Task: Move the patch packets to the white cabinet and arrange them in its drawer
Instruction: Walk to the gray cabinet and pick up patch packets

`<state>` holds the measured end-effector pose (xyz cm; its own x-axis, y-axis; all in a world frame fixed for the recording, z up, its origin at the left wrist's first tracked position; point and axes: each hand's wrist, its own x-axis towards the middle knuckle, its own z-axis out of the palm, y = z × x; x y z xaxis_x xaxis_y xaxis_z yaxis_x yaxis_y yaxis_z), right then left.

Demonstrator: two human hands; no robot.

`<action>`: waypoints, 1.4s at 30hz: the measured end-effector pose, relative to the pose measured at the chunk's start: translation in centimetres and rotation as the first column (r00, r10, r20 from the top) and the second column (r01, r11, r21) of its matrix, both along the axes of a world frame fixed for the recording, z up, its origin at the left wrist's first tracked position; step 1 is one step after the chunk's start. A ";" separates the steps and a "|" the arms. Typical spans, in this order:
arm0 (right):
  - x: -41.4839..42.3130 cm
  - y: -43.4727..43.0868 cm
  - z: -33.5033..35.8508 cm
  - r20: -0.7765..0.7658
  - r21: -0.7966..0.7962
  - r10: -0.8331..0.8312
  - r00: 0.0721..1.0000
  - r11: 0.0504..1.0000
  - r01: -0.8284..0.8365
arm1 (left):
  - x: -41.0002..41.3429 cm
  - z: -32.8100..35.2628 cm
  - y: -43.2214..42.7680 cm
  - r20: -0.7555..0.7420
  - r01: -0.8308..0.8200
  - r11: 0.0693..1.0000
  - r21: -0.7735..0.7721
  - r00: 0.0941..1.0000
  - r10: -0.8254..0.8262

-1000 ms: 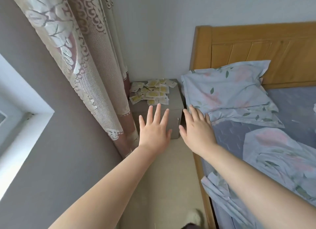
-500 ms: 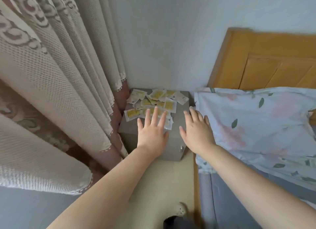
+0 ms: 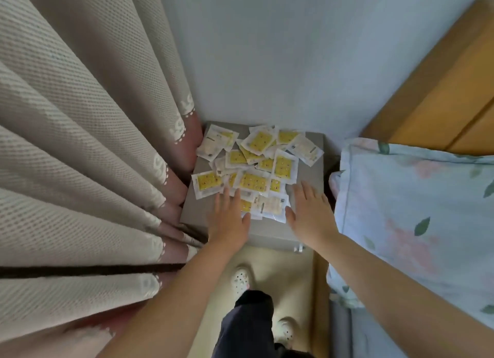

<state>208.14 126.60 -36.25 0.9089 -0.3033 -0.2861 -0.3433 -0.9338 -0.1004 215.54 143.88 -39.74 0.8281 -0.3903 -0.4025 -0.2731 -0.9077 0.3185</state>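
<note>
Both hands lie flat, fingers straight, at the near edge of the packets [image 3: 254, 167] heaped on a grey stand [image 3: 195, 210]. The left hand [image 3: 230, 218] seems to touch them; the right hand [image 3: 307, 213] lies just beside.

Our left hand [image 3: 229, 220] hides part of a few patch packets [image 3: 254, 181], the pile buries others, and we can't read their print. The headboard [image 3: 441, 95] runs off the right edge.

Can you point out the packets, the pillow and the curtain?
packets [image 3: 254, 181], head view: a yellow packet in mid-pile.
pillow [image 3: 414, 210], head view: its flowered cover.
curtain [image 3: 80, 143], head view: a beige fold.
</note>
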 end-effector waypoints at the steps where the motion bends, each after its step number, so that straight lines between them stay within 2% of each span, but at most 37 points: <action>1: 1.1 -0.3 -0.9 -0.023 0.005 -0.007 1.000 1.000 0.007 | 1.2 -1.2 -0.1 -0.038 -0.014 1.000 -0.020 0.999 0.013; 9: 7.8 -2.3 -8.6 -0.197 0.100 -0.087 0.976 0.989 0.109 | 7.4 -9.3 -1.8 -0.239 -0.076 0.997 -0.025 0.969 0.068; 12: 9.7 -2.6 -11.2 -0.250 0.136 -0.040 0.967 0.988 0.076 | 8.8 -11.7 -1.5 -0.277 -0.231 0.966 -0.111 0.941 0.194; 14: 10.9 -2.7 -12.6 -0.256 0.166 -0.011 0.967 0.985 0.055 | 9.3 -12.9 -0.9 -0.261 -0.376 0.901 -0.216 0.912 0.318; 16: 11.9 -2.7 -13.9 -0.234 0.210 0.003 0.972 0.977 0.047 | 10.1 -13.9 -0.3 -0.151 -0.426 0.864 -0.269 0.905 0.399; 18: 12.8 -2.7 -14.9 -0.211 0.247 0.024 0.977 0.969 0.029 | 11.5 -15.0 0.4 -0.021 -0.395 0.890 -0.225 0.916 0.401; 21: 13.9 -2.6 -16.2 -0.185 0.234 0.088 0.979 0.971 -0.043 | 14.1 -16.9 1.2 0.081 -0.296 0.947 -0.128 0.948 0.307; 24: 15.5 -2.7 -17.1 -0.164 0.199 0.131 0.978 0.975 -0.097 | 16.8 -18.5 1.8 0.072 -0.153 0.988 0.008 0.986 0.152; 27: 17.0 -2.6 -17.8 -0.163 0.170 0.154 0.975 0.977 -0.126 | 18.5 -18.8 1.9 0.036 -0.066 0.985 0.160 0.997 0.061; 30: 18.1 -2.3 -18.4 -0.147 0.155 0.160 0.976 0.978 -0.137 | 19.5 -17.9 1.3 0.098 -0.065 0.952 0.298 0.994 0.037; 32: 18.7 -2.1 -18.5 -0.156 0.117 0.171 0.973 0.981 -0.154 | 19.7 -17.2 1.2 0.065 -0.101 0.936 0.337 0.994 0.084; 36: 19.7 -1.8 -18.0 -0.189 0.094 0.140 0.972 0.988 -0.124 | 19.3 -15.8 2.3 -0.075 -0.205 0.943 0.264 0.970 0.232; 39: 19.8 -2.0 -17.3 -0.199 0.283 0.000 0.980 0.957 0.058 | 19.0 -14.1 3.3 -0.246 -0.353 0.934 0.056 0.902 0.356; 40: 19.9 -2.2 -16.7 -0.212 0.358 -0.082 0.974 0.921 0.155 | 18.9 -13.7 3.6 -0.343 -0.444 0.894 -0.048 0.848 0.403; 42: 19.7 -3.2 -16.0 -0.249 0.497 -0.258 0.933 0.793 0.352 | 18.5 -13.0 3.6 -0.517 -0.640 0.741 -0.204 0.713 0.473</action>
